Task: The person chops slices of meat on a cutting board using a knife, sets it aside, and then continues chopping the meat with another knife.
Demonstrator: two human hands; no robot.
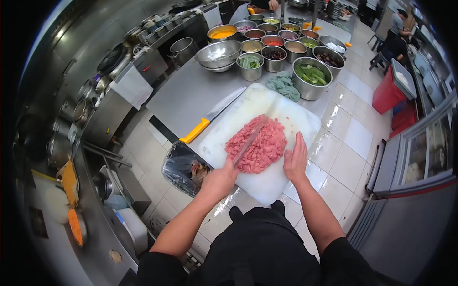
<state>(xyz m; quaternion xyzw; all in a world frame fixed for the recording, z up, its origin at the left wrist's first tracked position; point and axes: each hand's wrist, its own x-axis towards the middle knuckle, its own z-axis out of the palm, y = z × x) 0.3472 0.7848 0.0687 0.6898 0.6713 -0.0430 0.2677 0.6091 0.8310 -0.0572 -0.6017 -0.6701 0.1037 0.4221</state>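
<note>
A pile of chopped pink meat (pixel 267 145) lies on the white cutting board (pixel 217 138). My left hand (pixel 220 181) is closed round the handle of a knife (pixel 250 141), whose blade lies across the meat. At the meat's right edge, my right hand (pixel 296 158) is open, its fingers stretched out and holding nothing. Another knife with a yellow handle (pixel 194 131) rests on the metal table (pixel 179 97), left of the board. A crumpled green cloth (pixel 284 86) sits beyond the board.
Metal pots of cut food, including one with green vegetables (pixel 311 75), stand at the table's far end beside a large steel bowl (pixel 218 54). A plastic-lined bin (pixel 179 167) is below left. Other people are in the background, one at the far right (pixel 398 24).
</note>
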